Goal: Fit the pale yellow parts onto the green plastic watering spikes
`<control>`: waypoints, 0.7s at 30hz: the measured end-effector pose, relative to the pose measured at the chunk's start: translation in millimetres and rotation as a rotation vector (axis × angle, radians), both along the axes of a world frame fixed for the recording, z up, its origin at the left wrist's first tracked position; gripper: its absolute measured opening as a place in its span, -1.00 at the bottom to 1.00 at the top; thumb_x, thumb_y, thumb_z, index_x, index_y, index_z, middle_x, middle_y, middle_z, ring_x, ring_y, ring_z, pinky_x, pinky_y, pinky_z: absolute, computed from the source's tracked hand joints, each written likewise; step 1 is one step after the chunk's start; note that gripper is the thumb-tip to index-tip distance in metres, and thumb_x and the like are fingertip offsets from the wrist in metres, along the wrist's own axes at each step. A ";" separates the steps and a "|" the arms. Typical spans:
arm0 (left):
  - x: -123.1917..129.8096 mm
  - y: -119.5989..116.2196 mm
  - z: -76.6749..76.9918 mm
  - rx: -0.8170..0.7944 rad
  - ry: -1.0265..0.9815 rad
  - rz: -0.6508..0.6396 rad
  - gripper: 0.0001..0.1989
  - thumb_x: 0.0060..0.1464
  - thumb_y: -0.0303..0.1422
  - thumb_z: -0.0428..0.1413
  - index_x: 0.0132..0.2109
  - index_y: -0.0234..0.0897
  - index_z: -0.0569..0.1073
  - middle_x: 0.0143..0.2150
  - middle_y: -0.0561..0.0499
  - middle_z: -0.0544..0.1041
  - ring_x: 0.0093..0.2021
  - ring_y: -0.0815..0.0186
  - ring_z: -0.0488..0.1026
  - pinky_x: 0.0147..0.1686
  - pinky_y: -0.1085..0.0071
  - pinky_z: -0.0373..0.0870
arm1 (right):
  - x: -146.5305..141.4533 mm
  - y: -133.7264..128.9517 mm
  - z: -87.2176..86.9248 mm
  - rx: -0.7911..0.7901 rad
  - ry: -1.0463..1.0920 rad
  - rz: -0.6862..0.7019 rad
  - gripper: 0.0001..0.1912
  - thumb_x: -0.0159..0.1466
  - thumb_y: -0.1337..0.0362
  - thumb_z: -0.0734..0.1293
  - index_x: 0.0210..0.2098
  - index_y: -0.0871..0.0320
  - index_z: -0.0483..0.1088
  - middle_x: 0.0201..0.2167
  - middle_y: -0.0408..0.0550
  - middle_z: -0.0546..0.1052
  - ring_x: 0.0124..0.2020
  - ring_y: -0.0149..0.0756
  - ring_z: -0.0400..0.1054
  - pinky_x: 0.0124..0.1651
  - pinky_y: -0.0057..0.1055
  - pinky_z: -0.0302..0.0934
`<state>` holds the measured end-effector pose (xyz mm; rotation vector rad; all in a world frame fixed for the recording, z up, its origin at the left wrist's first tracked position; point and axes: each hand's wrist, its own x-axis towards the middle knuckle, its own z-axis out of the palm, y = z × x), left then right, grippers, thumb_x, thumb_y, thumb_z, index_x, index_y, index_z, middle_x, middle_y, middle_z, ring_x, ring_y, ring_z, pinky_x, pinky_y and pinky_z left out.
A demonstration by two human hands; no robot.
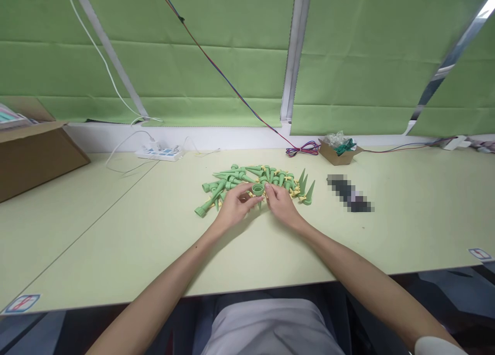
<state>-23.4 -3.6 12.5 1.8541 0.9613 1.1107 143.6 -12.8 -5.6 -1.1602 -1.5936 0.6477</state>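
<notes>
A green plastic watering spike is held over the table, its round socket facing up toward me. My left hand is closed around its left side, thumb in front and fingers behind. From the other side, my right hand pinches at the spike's right edge; the fingertips partly hide the contact. Behind both hands lies a loose pile of similar green spikes, several with small yellow valves. At the pile's right end some pointed green spikes stand tip up.
A cardboard box stands at the far left, near a white power strip with cables. At the back right are a small open carton with plastic bags, a coil of wire and a blurred dark item.
</notes>
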 end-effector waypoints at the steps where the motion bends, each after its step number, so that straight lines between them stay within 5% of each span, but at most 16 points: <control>1: -0.2 0.9 -1.1 0.029 0.001 -0.001 -0.64 0.06 -0.16 0.26 -0.04 -0.26 0.58 -0.13 -0.06 0.51 -0.47 0.41 0.38 -0.50 0.42 0.36 | 0.0 0.1 -0.2 -0.005 0.001 -0.001 -0.51 0.43 -0.06 0.06 -0.54 0.07 0.09 -0.63 -0.19 0.20 -0.52 -0.32 0.10 -0.40 -0.38 -0.02; 10: 1.9 -0.5 -1.3 0.234 0.145 0.112 -0.67 0.16 -0.14 0.17 -0.03 -0.23 0.57 -0.08 -0.07 0.53 -0.40 0.38 0.40 -0.40 0.41 0.39 | -0.6 1.8 0.2 0.006 0.056 -0.007 -0.51 0.42 -0.08 0.08 -0.53 0.07 0.10 -0.62 -0.20 0.18 -0.53 -0.33 0.08 -0.43 -0.37 -0.03; 16: 5.6 -6.6 4.0 0.162 0.156 0.170 -0.57 0.18 -0.05 0.12 0.05 -0.24 0.47 -0.15 -0.04 0.56 -0.44 0.39 0.41 -0.43 0.43 0.36 | -1.1 -2.0 4.2 0.046 0.049 -0.034 -0.54 0.43 -0.04 0.09 -0.50 0.07 0.10 -0.59 -0.21 0.19 -0.51 -0.34 0.09 -0.39 -0.37 -0.02; 21: 3.4 -4.7 7.6 -0.007 0.087 0.234 -0.40 0.29 0.10 -0.16 -0.37 -0.28 0.46 -0.48 -0.03 0.51 -0.54 0.34 0.39 -0.48 0.39 0.33 | -1.8 -4.8 4.6 0.085 -0.023 -0.045 -0.58 0.45 0.01 0.09 -0.48 0.08 0.12 -0.57 -0.22 0.20 -0.51 -0.35 0.10 -0.38 -0.38 -0.04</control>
